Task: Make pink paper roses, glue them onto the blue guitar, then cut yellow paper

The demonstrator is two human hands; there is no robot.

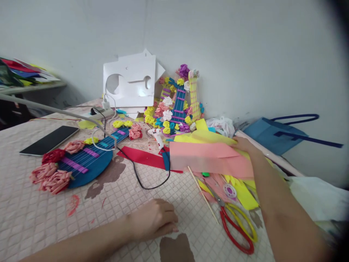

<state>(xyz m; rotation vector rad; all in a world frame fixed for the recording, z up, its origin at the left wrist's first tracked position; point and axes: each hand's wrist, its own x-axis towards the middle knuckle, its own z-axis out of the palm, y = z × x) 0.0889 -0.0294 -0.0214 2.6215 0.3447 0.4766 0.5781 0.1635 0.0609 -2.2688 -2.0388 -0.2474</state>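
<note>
Reaching to the far right with the right hand, in among the yellow crepe paper and at the right end of a pink crepe-paper sheet, spread flat over the pile right of centre. Cannot tell whether clenched on a sheet or merely touching the stack — too blurred and overlapped at the fingertips. Resting the left hand palm down on the near part of the bench, fingers loosely curled and released, to all appearance without a hold on anything.

Probably at the step of picking out or shifting paper, judging by the reach. Not cutting or gluing: note the red-and-yellow scissors lying untouched at near right, and the white glue gun just beyond the red paper strip. Note too the thin wooden stick between left hand and scissors, and, well apart at left, the blue guitar cutout with pink paper flowers.

For the next move, best to pinch one edge alone — then lift rather than drag, so as not to pull loose yellow pieces along or snag the black cord close by the pink sheet's left end.
</note>
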